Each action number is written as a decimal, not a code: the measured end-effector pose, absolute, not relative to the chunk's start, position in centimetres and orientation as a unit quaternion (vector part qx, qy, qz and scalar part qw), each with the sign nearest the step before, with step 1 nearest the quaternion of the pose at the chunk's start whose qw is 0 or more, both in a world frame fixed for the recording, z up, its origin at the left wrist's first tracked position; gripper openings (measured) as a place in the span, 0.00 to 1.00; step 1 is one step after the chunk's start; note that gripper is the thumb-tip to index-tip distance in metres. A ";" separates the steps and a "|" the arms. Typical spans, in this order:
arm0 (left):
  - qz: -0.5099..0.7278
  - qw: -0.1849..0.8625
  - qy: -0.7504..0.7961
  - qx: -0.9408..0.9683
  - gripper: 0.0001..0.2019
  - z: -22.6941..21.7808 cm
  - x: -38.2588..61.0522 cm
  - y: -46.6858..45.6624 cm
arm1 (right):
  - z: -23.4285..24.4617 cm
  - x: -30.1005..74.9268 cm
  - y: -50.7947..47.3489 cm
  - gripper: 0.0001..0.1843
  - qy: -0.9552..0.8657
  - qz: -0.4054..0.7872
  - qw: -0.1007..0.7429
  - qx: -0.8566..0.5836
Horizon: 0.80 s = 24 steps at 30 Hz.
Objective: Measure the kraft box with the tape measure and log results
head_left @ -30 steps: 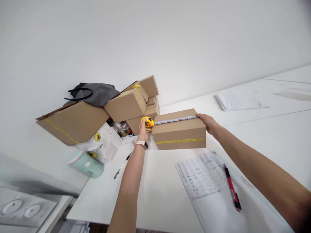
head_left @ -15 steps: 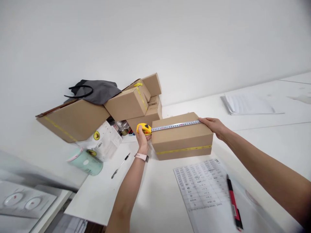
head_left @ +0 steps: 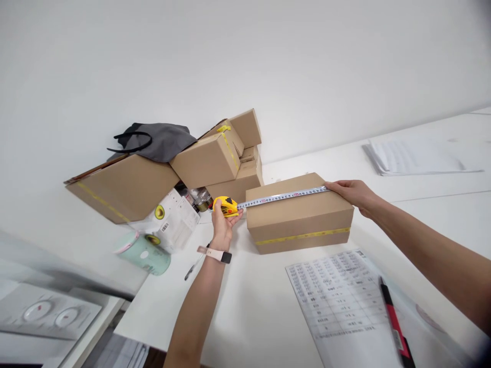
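Fingers of the left hand (head_left: 221,225) are wrapped around the yellow case of a tape measure (head_left: 226,206), thumb against its near side. In the head view, that grip sits just beyond the left edge of a taped brown carton (head_left: 299,217), apparently leaving the printed steel blade (head_left: 284,197) room to run straight across the lid.

Right-hand fingers close over the blade's far end at the carton's opposite top edge; the right hand (head_left: 355,194) seems placed there to anchor it, though whether it pinches or merely presses cannot be told. The carton thus lies between both sets of fingers, probably steadied by the right.

Nearer the wearer than the right fingers, a printed table sheet (head_left: 341,301) bears a red-and-black pen (head_left: 395,322), likely left within easy reach. Beyond the left fingers, stacked cartons (head_left: 207,161) stand back, giving the tape case space. Another pen (head_left: 192,268) lies partly hidden behind the left wrist.
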<state>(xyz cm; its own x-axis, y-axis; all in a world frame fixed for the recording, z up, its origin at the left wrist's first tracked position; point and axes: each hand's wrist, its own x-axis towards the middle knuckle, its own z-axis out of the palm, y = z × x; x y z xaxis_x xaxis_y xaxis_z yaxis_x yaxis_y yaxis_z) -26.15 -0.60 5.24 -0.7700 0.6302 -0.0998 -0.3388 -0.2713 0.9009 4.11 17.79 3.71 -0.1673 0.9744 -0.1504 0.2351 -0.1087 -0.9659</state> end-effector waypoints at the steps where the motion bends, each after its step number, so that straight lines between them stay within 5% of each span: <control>1: 0.782 0.307 0.522 0.149 0.17 5.3 -26.2 -1.0 | 3.7 4.1 17.8 0.15 -0.565 0.516 0.357 -0.536; 24: 0.763 0.266 0.563 0.174 0.17 5.0 -29.5 -4.3 | 4.1 4.0 17.9 0.21 -0.623 0.425 0.319 -0.574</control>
<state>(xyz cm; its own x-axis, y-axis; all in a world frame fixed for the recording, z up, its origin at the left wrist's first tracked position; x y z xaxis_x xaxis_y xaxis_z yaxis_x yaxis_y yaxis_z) -29.52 -4.28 5.03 -0.7983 0.6013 -0.0340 -0.2099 -0.2249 0.9515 4.04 17.93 4.10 -0.1387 0.9862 -0.0904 0.4445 -0.0196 -0.8956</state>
